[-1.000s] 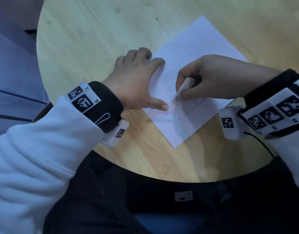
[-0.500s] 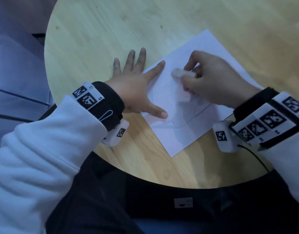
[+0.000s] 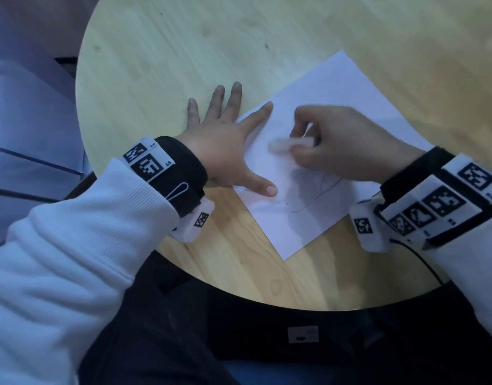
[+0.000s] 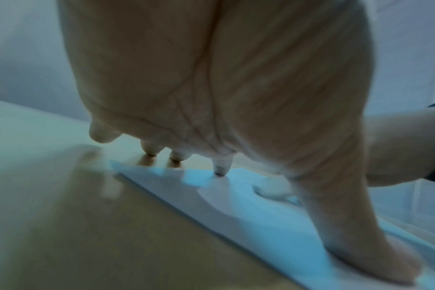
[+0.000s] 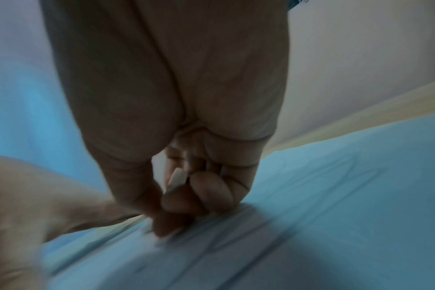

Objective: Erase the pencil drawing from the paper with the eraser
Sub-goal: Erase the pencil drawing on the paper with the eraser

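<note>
One thin sheet, easily creased

Paper (image 3: 336,107) is lying near the table's (image 3: 155,51) front edge, light and flimsy; the small, firm eraser (image 3: 283,144) is being pinched in the right hand (image 3: 347,145), while the left hand (image 3: 225,137) is pressing flat, fingers spread, on its left edge; faint drawing (image 3: 317,190) is remaining

Round wooden table (image 3: 167,51); white sleeves (image 3: 58,259); marker wristbands (image 3: 150,162)

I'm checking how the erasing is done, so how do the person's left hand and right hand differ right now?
The left hand lies flat with fingers spread; the right hand is curled around the white eraser. The left holds nothing and looks sharp; the right looks motion-blurred. Both rest on the white sheet of paper.
</note>
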`<move>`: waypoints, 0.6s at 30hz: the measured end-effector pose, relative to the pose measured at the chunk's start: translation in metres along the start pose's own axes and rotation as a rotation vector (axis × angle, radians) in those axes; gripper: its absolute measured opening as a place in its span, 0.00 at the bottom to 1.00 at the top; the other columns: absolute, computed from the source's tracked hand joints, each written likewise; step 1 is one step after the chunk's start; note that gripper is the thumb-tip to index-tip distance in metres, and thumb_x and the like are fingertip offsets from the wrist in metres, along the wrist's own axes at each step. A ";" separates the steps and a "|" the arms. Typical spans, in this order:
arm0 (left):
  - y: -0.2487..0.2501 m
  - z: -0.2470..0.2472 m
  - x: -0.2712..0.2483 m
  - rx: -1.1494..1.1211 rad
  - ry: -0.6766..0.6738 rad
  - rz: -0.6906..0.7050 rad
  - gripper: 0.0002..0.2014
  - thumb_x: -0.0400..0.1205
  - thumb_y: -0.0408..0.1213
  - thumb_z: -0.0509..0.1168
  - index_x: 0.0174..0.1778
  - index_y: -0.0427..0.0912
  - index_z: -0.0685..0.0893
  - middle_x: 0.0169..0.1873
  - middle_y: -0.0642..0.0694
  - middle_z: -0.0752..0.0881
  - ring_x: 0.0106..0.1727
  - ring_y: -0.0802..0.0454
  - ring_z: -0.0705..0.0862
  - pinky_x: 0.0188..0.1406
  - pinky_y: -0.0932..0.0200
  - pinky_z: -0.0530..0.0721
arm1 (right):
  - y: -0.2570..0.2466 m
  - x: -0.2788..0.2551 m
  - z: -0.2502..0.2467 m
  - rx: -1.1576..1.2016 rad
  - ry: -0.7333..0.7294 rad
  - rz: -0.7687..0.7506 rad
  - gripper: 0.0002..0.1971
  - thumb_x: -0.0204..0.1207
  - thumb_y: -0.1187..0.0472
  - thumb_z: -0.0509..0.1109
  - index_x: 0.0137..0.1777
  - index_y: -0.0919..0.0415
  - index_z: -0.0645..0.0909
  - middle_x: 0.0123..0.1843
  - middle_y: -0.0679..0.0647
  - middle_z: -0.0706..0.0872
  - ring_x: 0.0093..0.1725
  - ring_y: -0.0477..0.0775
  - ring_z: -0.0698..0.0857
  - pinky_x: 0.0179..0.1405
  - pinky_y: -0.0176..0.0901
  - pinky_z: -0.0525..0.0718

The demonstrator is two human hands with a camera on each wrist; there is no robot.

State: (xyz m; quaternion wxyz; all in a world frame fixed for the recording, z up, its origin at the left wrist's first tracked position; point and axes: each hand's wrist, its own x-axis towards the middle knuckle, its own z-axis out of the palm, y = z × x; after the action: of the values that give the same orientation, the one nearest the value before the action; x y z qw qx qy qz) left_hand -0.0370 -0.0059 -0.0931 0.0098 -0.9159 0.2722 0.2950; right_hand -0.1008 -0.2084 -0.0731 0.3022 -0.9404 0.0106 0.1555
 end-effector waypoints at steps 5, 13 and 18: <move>-0.001 0.000 0.000 -0.012 -0.004 -0.001 0.73 0.50 0.88 0.65 0.83 0.70 0.28 0.86 0.44 0.24 0.86 0.40 0.23 0.80 0.22 0.33 | 0.000 -0.003 0.010 -0.009 0.052 -0.036 0.11 0.79 0.50 0.71 0.44 0.56 0.77 0.35 0.51 0.84 0.31 0.46 0.77 0.28 0.39 0.73; 0.000 -0.001 -0.001 -0.008 -0.008 -0.003 0.73 0.50 0.88 0.65 0.83 0.71 0.28 0.86 0.45 0.24 0.86 0.41 0.23 0.81 0.22 0.33 | 0.003 0.000 0.007 -0.011 0.099 -0.027 0.10 0.78 0.52 0.72 0.43 0.56 0.76 0.33 0.49 0.81 0.32 0.53 0.77 0.28 0.43 0.72; 0.002 -0.003 -0.002 -0.003 -0.020 -0.008 0.72 0.51 0.87 0.66 0.83 0.71 0.28 0.85 0.46 0.24 0.86 0.41 0.23 0.81 0.23 0.33 | 0.005 0.001 -0.002 0.005 0.070 -0.011 0.11 0.77 0.48 0.75 0.43 0.54 0.80 0.34 0.47 0.85 0.34 0.49 0.81 0.28 0.40 0.73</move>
State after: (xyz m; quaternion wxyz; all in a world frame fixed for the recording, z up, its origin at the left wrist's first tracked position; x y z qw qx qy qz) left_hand -0.0379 -0.0068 -0.0894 0.0123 -0.9140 0.2677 0.3046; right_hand -0.0996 -0.2137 -0.0748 0.3051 -0.9445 0.0164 0.1207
